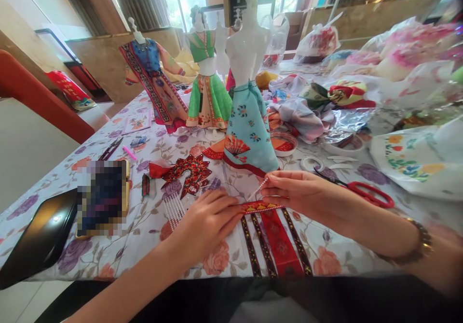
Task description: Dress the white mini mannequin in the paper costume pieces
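Note:
My right hand (292,188) pinches one end of a thin strip of white pearl beads (259,188) between thumb and finger. The strip slants down toward a red and gold waistband (262,207) edged with a beaded line. My left hand (206,219) lies over the band's left end, fingers stretched out and fingertips touching it; its thumb is hidden. Below the band hang dark patterned ribbons (298,241) and a wide red panel (277,238). Left of my left hand lies a sheet of pearl strips (173,209), beside a red scalloped collar (193,171).
A doll form in a light blue skirt (249,125) stands just beyond my hands, near two other dressed forms. Red-handled scissors (372,195) and a roll of white tape (311,163) lie right. A phone (103,200) and black tray (39,236) are left.

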Demonstrator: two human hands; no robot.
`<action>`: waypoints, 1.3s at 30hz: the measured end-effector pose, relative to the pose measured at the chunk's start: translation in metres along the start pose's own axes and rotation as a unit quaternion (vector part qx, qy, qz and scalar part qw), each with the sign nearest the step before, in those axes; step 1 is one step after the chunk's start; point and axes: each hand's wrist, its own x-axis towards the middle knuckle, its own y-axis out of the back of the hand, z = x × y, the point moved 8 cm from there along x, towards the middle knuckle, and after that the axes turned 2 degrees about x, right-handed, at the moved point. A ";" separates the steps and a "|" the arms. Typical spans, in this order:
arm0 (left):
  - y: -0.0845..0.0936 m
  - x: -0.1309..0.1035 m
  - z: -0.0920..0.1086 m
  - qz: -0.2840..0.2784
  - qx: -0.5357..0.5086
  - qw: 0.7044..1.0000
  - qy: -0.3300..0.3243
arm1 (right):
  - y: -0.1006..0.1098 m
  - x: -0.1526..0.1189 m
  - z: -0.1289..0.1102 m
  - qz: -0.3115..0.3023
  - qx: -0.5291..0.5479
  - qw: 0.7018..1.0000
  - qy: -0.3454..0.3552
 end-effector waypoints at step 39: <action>-0.012 -0.023 0.010 0.017 0.099 0.995 -0.023 | -0.003 -0.001 0.025 0.096 0.026 0.994 0.038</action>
